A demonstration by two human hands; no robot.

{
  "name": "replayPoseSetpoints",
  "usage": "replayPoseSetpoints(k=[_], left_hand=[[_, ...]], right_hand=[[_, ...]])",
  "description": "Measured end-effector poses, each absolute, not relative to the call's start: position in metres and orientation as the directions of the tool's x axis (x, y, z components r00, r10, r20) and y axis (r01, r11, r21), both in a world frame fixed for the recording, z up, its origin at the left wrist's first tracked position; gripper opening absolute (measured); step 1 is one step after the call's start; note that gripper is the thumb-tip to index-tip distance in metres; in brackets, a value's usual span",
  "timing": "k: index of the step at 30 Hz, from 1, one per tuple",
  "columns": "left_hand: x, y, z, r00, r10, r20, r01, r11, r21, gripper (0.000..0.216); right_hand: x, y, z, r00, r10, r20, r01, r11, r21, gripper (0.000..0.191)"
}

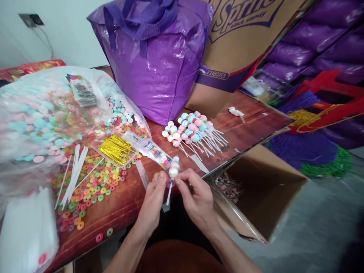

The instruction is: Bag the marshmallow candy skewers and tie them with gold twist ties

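Both my hands meet at the table's front edge around a candy stick (173, 175), a white stick with pastel candies stacked on it. My left hand (153, 201) pinches it from the left, fingers closed near the candies. My right hand (196, 197) pinches it from the right with thumb and forefinger. A pile of finished candy sticks (193, 132) lies just beyond. Loose white sticks (72, 174) rest on scattered coloured candy rings (93, 185) to the left. A clear packet of gold twist ties (116, 149) lies beside them.
A large clear bag of pastel candies (42, 113) fills the left. A purple shopping bag (156, 57) and a printed cardboard box (241, 41) stand at the back. An open cardboard carton (264, 193) sits below the wooden table's (250, 125) right edge.
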State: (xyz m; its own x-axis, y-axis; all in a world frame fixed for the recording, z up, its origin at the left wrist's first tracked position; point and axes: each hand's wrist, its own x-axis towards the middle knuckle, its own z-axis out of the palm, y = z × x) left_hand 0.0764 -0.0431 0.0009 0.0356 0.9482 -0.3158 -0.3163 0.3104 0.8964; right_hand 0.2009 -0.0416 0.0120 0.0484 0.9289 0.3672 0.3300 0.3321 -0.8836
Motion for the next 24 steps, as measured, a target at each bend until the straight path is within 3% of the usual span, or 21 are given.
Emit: replayPoseSetpoints(k=[5,8,10,13,17,19,21,24], left_hand=[[0.087,-0.043,0.0,0.124,0.953,-0.276,-0.346,0.302,0.888,0.03],[0.095,-0.041,-0.005,0.076,0.944,-0.321,-0.455,0.32,0.831,0.026],[0.099,-0.039,-0.011,0.014,0.941,-0.337,-0.424,0.311,0.85,0.024],[0.099,-0.032,-0.017,0.042,0.968,-0.248,-0.23,0.251,0.94,0.023],[0.088,-0.003,-0.017,0.224,0.975,-0.01,0.155,-0.026,0.988,0.024],[0.081,0.016,-0.018,0.108,0.991,0.077,0.417,-0.116,0.902,0.016],[0.076,0.033,-0.021,-0.01,0.995,0.103,0.675,-0.07,0.735,0.022],[0.073,0.048,-0.028,-0.056,0.995,0.087,0.846,0.001,0.533,0.015]], right_hand=[[0.203,-0.049,0.012,0.116,0.976,0.183,0.197,0.158,-0.968,0.018],[0.206,-0.052,0.011,0.072,0.994,0.087,0.127,0.077,-0.989,0.02],[0.207,-0.055,0.005,0.069,0.997,0.026,0.089,0.02,-0.996,0.018],[0.211,-0.06,-0.008,0.123,0.99,-0.068,-0.01,-0.067,-0.998,0.016],[0.239,-0.064,-0.025,0.364,0.925,-0.108,-0.254,-0.012,-0.967,0.016],[0.267,-0.064,-0.032,0.494,0.86,-0.128,-0.369,0.074,-0.926,0.016],[0.302,-0.063,-0.041,0.594,0.789,-0.156,-0.439,0.155,-0.885,0.018],[0.359,-0.055,-0.06,0.675,0.681,-0.282,-0.515,0.161,-0.842,0.018]])
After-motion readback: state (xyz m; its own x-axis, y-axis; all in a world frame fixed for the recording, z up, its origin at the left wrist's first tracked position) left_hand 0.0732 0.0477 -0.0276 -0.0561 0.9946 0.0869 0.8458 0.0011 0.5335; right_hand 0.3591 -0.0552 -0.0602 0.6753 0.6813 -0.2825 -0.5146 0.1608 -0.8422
